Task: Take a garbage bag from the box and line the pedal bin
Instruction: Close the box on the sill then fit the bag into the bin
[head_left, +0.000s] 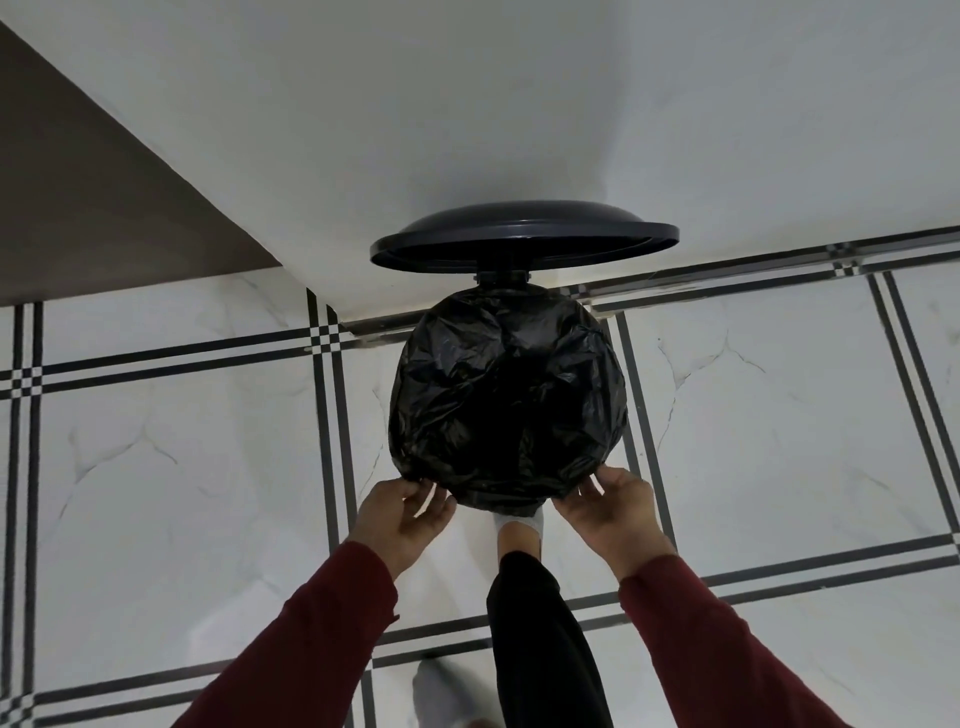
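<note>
The white floor with black tile lines runs under me to the white wall. The pedal bin's lid stands raised against that wall. The black garbage bag is draped over the bin's mouth, hiding the rim. My left hand pinches the bag's near edge; my right hand holds it likewise, fingers curled. My socked foot sits just below the bag.
</note>
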